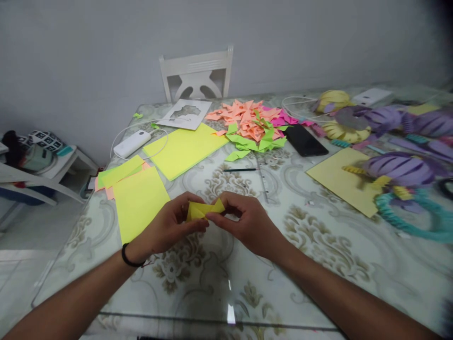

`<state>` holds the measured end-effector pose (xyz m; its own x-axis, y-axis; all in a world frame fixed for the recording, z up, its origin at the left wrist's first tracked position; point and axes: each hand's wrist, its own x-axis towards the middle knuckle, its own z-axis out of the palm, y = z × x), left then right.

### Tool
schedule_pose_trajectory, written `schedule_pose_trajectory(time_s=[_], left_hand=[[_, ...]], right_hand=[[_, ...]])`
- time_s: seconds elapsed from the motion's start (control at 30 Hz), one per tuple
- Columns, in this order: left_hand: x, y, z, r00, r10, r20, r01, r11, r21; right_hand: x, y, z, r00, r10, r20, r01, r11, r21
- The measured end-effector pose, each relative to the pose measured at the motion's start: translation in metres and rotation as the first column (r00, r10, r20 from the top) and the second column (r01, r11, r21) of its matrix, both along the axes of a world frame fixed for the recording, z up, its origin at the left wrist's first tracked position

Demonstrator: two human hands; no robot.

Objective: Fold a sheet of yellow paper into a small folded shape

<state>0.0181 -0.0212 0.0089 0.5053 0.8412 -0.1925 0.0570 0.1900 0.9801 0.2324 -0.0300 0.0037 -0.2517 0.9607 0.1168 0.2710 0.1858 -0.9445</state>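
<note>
So on my far left, a white rectangular power bank (132,143) is lying on the floral-patterned tabletop (247,271), with a thin white cable (112,144) looping around it. Just nearer to me, some flat yellow, green and peach paper sheets (141,203) are overlapping in a messy spread. Next over, a bigger stack of bright yellow paper (187,148) is sitting there, and a white printed sheet (166,120) is covering its far corner.

My left hand (173,224), with a black band (131,257) around the wrist, is pinching one end of a small folded yellow paper piece (200,210). That piece is sitting right between my hands, over the near part of the tabletop, and my right hand (244,219) is gripping its other end with thumb and fingers.

Beyond my right hand, a slim dark pen (240,170) is lying near a clear straight ruler (263,183). Behind those, a heap of folded peach, green and pink paper pieces (244,125) is spreading out, with a black phone (306,140) lying beside it. Further right, a pale yellow paper sheet (338,177) is lying by a purple slatted ball (396,168) and a teal ridged ring (410,222).
</note>
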Motion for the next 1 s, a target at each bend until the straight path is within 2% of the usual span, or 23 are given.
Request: schedule_pose_trajectory(time_s=[0.23,0.47,0.63,1.0], left_hand=[[0.0005,-0.0008,-0.0003,0.999,0.021,-0.045,-0.019,0.999,0.041],[-0.0011,-0.0001,0.0043,0.998,0.021,-0.057,-0.017,0.997,0.073],[-0.0012,-0.0001,0.0022,0.998,-0.034,-0.043,0.036,0.998,0.056],[-0.0042,0.0038,0.0044,0.990,-0.079,-0.114,0.084,0.996,0.043]], right_hand=[[-0.0016,-0.0008,0.0005,1.000,-0.007,-0.018,0.006,1.000,-0.029],[-0.0018,-0.0017,0.0044,0.989,0.057,-0.138,-0.070,0.993,-0.093],[-0.0030,-0.0021,0.0031,0.987,0.035,-0.155,-0.049,0.995,-0.085],[-0.0008,-0.0014,0.0009,0.996,0.058,-0.074,-0.061,0.998,-0.036]])
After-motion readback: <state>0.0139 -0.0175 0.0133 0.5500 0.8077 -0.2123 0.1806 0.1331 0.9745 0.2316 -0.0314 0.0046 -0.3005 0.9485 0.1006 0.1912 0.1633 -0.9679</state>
